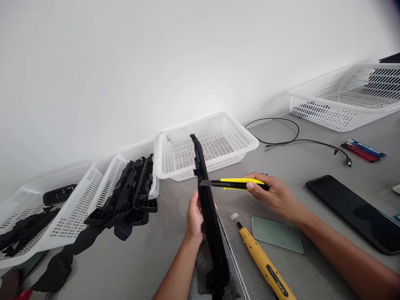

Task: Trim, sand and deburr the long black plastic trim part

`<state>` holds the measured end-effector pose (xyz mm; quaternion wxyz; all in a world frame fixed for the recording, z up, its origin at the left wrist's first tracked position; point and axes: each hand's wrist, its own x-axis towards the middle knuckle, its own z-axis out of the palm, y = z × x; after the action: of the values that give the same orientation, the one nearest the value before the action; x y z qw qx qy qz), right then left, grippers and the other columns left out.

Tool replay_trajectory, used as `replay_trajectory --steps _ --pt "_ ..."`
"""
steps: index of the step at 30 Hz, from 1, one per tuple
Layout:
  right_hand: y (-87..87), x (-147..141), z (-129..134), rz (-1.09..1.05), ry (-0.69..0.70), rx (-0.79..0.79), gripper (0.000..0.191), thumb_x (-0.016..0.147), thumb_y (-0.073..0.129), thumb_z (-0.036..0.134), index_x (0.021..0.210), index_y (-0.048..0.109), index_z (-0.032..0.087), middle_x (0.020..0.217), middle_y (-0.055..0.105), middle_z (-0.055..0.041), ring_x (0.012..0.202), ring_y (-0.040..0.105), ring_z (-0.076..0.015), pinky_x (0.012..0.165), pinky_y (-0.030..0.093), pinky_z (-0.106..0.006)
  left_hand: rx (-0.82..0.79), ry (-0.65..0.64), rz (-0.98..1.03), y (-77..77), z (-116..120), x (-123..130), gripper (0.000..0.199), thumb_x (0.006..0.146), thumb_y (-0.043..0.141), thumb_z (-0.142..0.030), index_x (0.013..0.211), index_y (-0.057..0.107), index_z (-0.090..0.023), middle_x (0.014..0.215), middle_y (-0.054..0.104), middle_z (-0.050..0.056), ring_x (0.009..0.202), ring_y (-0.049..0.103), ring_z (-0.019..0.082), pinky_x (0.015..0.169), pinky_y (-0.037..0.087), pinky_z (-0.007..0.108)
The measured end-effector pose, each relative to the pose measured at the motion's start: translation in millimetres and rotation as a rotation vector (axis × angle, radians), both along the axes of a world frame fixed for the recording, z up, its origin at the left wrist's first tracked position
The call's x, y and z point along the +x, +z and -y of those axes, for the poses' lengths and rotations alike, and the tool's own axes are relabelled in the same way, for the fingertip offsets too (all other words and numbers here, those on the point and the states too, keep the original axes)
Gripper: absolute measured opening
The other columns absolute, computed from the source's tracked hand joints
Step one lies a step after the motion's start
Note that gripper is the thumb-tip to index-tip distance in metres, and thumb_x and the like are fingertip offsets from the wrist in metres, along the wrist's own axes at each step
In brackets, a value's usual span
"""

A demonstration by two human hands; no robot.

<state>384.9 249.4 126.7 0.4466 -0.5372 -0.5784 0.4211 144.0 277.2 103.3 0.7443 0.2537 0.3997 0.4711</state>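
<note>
Right in front of the middle white basket (234,155) on this grey bench, someone's got a long black plastic part (211,221) up in their left hand (195,218). The hand's closed around its left edge, thumb pointing up, and the part's far tip shows against the inside of the basket. Can't tell if it's actually touching the rim.

The right hand (270,193), on the near right side of the basket, has a firm grip on a yellow and black utility knife (239,183). Blade points left and crosses the part from where I'm standing; can't tell whether it's touching the plastic.

Nearer the person than the basket, off to its right, there's a yellow rotary tool (265,264) with a little white tip, and a pale green plate (277,234) just beside it. Further right of the basket is a big black phone (356,212). A black cable (298,129) loops along the basket's right side. Directly left of the basket, and right up close to it, another basket (114,177) is heaped with black parts (134,183), some sticking out over the front.
</note>
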Motion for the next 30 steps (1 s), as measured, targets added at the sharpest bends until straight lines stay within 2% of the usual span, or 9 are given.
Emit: replay_trajectory --steps 2,5,9,14,20,25,30 --pt "-0.9 0.0 -0.9 -0.047 -0.034 0.009 0.052 0.094 0.066 0.072 0.103 0.073 0.021 0.073 0.050 0.0018 0.065 0.041 -0.0157 0.059 0.033 -0.029 0.014 0.006 0.020 -0.1 -0.4 0.5 0.054 0.072 0.086 -0.067 0.069 0.064 -0.018 0.057 0.049 -0.005 0.046 0.040 0.008 0.045 0.036 0.023" --pt "-3.9 2.7 -0.7 -0.155 0.008 -0.051 0.049 0.092 0.072 0.069 0.104 0.071 0.021 0.071 0.045 0.0037 0.063 0.037 -0.0146 0.057 0.031 -0.028 0.025 -0.008 0.029 0.8 -0.7 1.1 0.056 0.072 0.085 -0.069 0.070 0.064 -0.018 0.056 0.046 -0.006 0.046 0.038 0.008 0.043 0.033 0.022" --pt "-6.9 7.5 0.4 -0.262 0.022 -0.096 0.047 0.094 0.070 0.068 0.103 0.069 0.022 0.069 0.041 0.0044 0.062 0.035 -0.0148 0.057 0.030 -0.029 0.038 -0.016 0.019 2.9 -0.7 1.9 0.057 0.072 0.084 -0.070 0.065 0.059 -0.019 0.056 0.045 -0.005 0.045 0.036 0.008 0.044 0.032 0.022" --pt "-4.8 5.6 -0.4 -0.183 0.106 -0.117 0.052 0.094 0.066 0.073 0.091 0.069 0.021 0.066 0.043 0.0034 0.061 0.036 -0.0149 0.057 0.032 -0.030 0.043 -0.005 -0.019 3.9 -0.8 2.7 0.055 0.074 0.083 -0.067 0.061 0.057 -0.020 0.056 0.049 -0.004 0.046 0.038 0.009 0.046 0.032 0.025" --pt "-2.3 1.7 -1.6 -0.238 -0.016 -0.054 0.053 0.093 0.067 0.075 0.099 0.067 0.022 0.068 0.043 0.0043 0.061 0.039 -0.0150 0.056 0.034 -0.029 0.028 -0.033 -0.004 2.0 -1.8 2.4 0.058 0.070 0.084 -0.070 0.063 0.060 -0.019 0.056 0.049 -0.004 0.046 0.036 0.008 0.044 0.030 0.023" --pt "-3.9 2.4 -1.6 -0.183 0.112 -0.104 0.053 0.095 0.066 0.073 0.087 0.067 0.021 0.064 0.043 0.0041 0.060 0.037 -0.0143 0.057 0.031 -0.030 0.041 -0.015 -0.013 1.5 -1.6 2.2 0.060 0.072 0.084 -0.072 0.063 0.061 -0.018 0.057 0.051 -0.003 0.048 0.038 0.008 0.046 0.033 0.023" --pt "-5.6 3.1 -2.5 -0.202 -0.043 -0.023 0.053 0.094 0.067 0.074 0.105 0.068 0.022 0.068 0.045 0.0041 0.061 0.043 -0.0160 0.058 0.035 -0.031 0.016 -0.043 0.000 3.1 -1.3 2.7 0.061 0.067 0.087 -0.073 0.063 0.058 -0.019 0.055 0.045 -0.005 0.046 0.034 0.008 0.044 0.029 0.023"
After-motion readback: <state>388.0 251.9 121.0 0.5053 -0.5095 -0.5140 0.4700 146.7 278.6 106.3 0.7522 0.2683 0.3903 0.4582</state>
